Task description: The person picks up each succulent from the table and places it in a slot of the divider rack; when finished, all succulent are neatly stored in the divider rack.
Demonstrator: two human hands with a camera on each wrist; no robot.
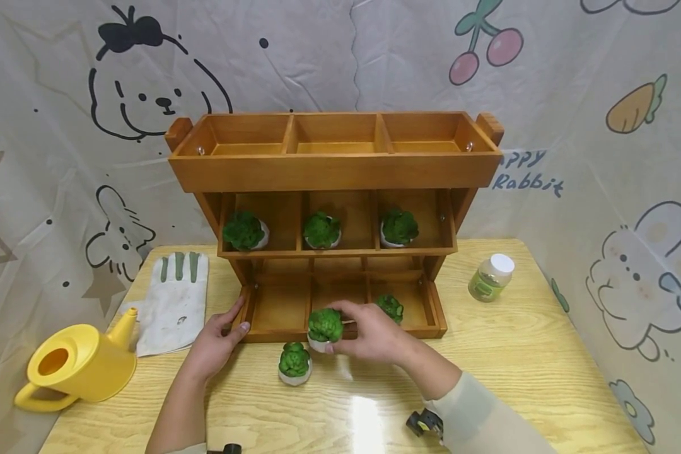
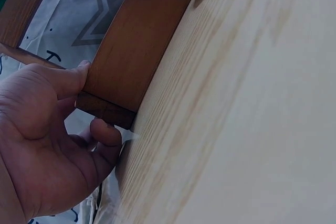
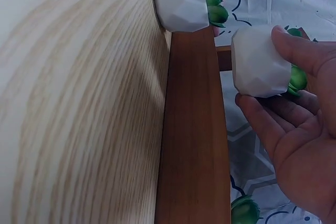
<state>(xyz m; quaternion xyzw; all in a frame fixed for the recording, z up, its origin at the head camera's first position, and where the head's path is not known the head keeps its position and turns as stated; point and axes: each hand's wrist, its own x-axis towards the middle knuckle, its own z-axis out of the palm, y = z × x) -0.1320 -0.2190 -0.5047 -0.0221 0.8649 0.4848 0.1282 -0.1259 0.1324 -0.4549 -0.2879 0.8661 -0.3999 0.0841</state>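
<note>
My right hand (image 1: 374,331) grips a small potted succulent (image 1: 325,326) by its white pot, in front of the lowest tier. In the right wrist view, the thumb and fingers lie on opposite sides of its faceted pot (image 3: 258,66), raised off the table. A second potted succulent (image 1: 294,364) stands on the table just in front of the wooden shelf (image 1: 335,173). My left hand (image 1: 218,337) holds the shelf's lower left corner; in the left wrist view its thumb and curled fingers are at the end of the front board (image 2: 128,51).
Three potted succulents stand in the middle tier, including a central one (image 1: 321,230); another (image 1: 390,308) sits in the lowest right compartment. A yellow watering can (image 1: 82,366) and white gloves (image 1: 173,309) lie left. A white-lidded jar (image 1: 490,277) stands right. Printed cloth surrounds the table.
</note>
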